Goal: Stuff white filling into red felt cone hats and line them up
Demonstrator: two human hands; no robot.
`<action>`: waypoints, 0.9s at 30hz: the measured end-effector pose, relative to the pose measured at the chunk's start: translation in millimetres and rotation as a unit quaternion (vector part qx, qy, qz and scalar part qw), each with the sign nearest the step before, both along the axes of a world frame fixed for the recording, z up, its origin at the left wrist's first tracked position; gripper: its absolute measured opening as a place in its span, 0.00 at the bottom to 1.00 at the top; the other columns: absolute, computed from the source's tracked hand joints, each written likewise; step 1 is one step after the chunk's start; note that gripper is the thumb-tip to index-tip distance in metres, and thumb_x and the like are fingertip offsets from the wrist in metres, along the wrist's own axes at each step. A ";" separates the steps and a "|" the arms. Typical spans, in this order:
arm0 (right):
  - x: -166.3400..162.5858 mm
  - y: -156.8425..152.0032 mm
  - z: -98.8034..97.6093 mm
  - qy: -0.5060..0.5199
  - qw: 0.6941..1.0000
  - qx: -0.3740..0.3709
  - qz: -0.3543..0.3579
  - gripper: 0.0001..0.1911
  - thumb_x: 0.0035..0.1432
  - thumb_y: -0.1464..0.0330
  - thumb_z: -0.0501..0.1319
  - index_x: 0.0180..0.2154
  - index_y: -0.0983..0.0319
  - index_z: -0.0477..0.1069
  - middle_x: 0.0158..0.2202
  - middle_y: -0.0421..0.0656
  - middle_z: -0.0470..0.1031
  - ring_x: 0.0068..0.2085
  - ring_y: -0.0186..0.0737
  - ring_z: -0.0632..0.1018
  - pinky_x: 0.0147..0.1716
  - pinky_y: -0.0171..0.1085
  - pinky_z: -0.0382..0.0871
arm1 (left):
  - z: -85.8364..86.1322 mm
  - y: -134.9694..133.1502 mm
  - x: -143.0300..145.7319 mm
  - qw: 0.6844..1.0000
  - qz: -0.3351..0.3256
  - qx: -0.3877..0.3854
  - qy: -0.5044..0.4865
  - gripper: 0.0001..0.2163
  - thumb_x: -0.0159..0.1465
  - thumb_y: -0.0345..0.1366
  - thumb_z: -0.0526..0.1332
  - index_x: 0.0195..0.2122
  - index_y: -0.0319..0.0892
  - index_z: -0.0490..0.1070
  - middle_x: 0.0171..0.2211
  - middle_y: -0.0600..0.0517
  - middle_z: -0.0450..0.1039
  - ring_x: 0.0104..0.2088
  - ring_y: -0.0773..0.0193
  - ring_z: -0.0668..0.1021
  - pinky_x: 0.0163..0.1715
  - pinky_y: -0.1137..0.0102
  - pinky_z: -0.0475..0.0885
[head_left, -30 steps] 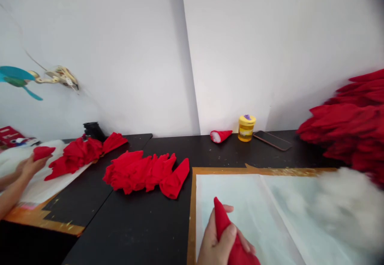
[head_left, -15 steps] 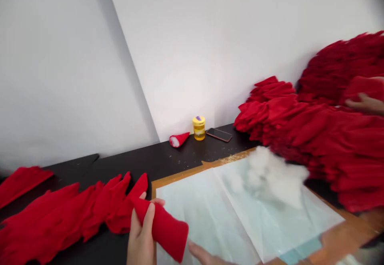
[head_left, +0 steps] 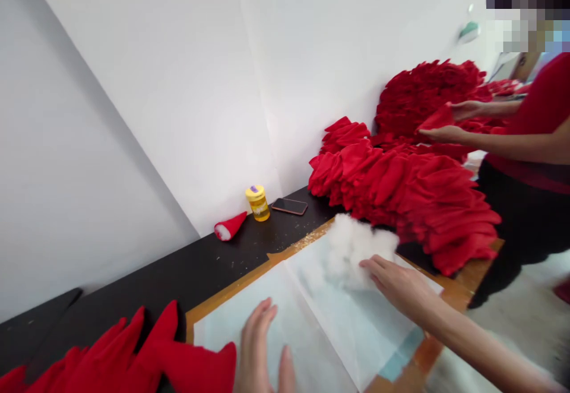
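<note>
My left hand point(head_left: 262, 351) is at the bottom middle, over the white sheet point(head_left: 312, 333), holding nothing, its fingers and thumb apart. Just left of it lies a red fabric cone point(head_left: 200, 364), its wide end toward the hand, against a row of similar red cones point(head_left: 107, 354). My right hand point(head_left: 396, 280) reaches across the sheet to a mound of white fluffy stuffing point(head_left: 345, 247). Its fingers are stretched out at the mound's near right edge; their undersides are hidden.
A stuffed red cone point(head_left: 230, 227), a yellow-lidded jar point(head_left: 257, 204) and a phone point(head_left: 290, 206) lie near the wall. Heaped red cones point(head_left: 401, 185) fill the table's right side. Beyond them a person in red point(head_left: 541, 120) handles a red piece point(head_left: 439, 118).
The red cone has left my left hand and lies on the row at left. My right hand has moved up and right to the stuffing. The view has swung right.
</note>
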State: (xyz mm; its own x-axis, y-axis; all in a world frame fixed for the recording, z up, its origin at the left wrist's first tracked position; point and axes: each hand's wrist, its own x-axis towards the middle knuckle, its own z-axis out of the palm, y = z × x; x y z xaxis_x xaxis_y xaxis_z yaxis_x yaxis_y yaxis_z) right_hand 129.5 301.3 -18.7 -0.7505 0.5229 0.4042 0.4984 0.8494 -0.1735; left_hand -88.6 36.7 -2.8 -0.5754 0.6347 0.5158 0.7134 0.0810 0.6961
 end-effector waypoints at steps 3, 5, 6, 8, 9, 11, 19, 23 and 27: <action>-22.0 -25.7 3.3 0.029 0.999 -0.029 0.012 0.13 0.68 0.71 0.46 0.41 0.60 0.69 0.37 0.44 0.74 0.31 0.41 0.80 0.30 0.37 0.73 | -4.2 34.6 16.9 0.983 -0.117 -0.140 -0.017 0.28 0.65 0.32 0.56 0.67 0.47 0.55 0.67 0.41 0.57 0.63 0.47 0.69 0.54 0.54 0.74; -35.1 -48.0 8.0 0.073 0.993 -0.082 0.041 0.12 0.69 0.71 0.46 0.41 0.59 0.67 0.38 0.44 0.73 0.33 0.39 0.79 0.33 0.37 0.73 | 0.5 54.3 23.4 0.970 -0.129 -0.202 -0.042 0.37 0.61 0.33 0.60 0.70 0.46 0.47 0.71 0.40 0.48 0.65 0.44 0.65 0.57 0.52 0.70; -40.5 -58.9 10.0 0.098 0.986 -0.122 0.061 0.11 0.69 0.72 0.46 0.40 0.59 0.66 0.37 0.43 0.72 0.33 0.38 0.78 0.34 0.36 0.73 | 4.0 62.5 25.6 0.964 -0.138 -0.222 -0.054 0.40 0.59 0.33 0.62 0.71 0.47 0.44 0.72 0.40 0.45 0.65 0.43 0.64 0.58 0.52 0.69; -46.2 -76.3 13.0 0.139 0.960 -0.206 0.127 0.11 0.66 0.75 0.47 0.39 0.59 0.66 0.37 0.42 0.73 0.35 0.37 0.78 0.35 0.35 0.73 | 10.4 74.4 28.9 0.953 -0.168 -0.245 -0.065 0.42 0.57 0.33 0.63 0.71 0.46 0.44 0.71 0.41 0.48 0.64 0.45 0.65 0.59 0.54 0.68; -45.5 -81.1 14.4 0.153 0.946 -0.235 0.164 0.11 0.65 0.77 0.48 0.40 0.58 0.66 0.38 0.42 0.73 0.37 0.36 0.78 0.37 0.34 0.73 | 12.6 77.9 30.2 0.948 -0.188 -0.251 -0.060 0.41 0.57 0.33 0.63 0.71 0.46 0.45 0.70 0.41 0.51 0.64 0.46 0.66 0.59 0.56 0.68; -36.3 -79.7 17.9 0.178 0.926 -0.253 0.217 0.13 0.64 0.78 0.49 0.41 0.57 0.66 0.43 0.42 0.75 0.43 0.36 0.79 0.42 0.33 0.73 | 14.8 79.9 33.0 0.938 -0.212 -0.274 -0.035 0.37 0.59 0.33 0.61 0.70 0.43 0.50 0.68 0.41 0.56 0.64 0.48 0.66 0.60 0.57 0.67; -17.0 15.3 39.8 0.088 0.989 0.092 0.074 0.17 0.63 0.74 0.57 0.53 0.59 0.68 0.61 0.52 0.69 0.57 0.56 0.70 0.54 0.54 0.64 | 21.6 88.1 55.3 0.919 -0.173 -0.321 0.152 0.28 0.64 0.36 0.59 0.66 0.42 0.60 0.68 0.42 0.56 0.64 0.39 0.60 0.63 0.45 0.58; -75.3 23.1 31.5 -0.074 0.977 0.125 0.156 0.35 0.55 0.75 0.63 0.63 0.60 0.61 0.67 0.53 0.62 0.64 0.63 0.62 0.60 0.61 0.54 | 16.0 110.8 58.8 0.895 -0.184 -0.366 0.178 0.22 0.65 0.32 0.57 0.61 0.42 0.66 0.58 0.40 0.68 0.55 0.42 0.71 0.52 0.50 0.71; -115.2 25.3 18.7 -0.157 0.953 0.108 0.236 0.23 0.54 0.74 0.64 0.52 0.55 0.74 0.39 0.43 0.81 0.41 0.46 0.78 0.46 0.44 0.65 | 14.5 93.2 48.6 0.883 -0.184 -0.392 0.183 0.16 0.63 0.22 0.49 0.42 0.41 0.75 0.45 0.43 0.73 0.46 0.49 0.75 0.43 0.58 0.75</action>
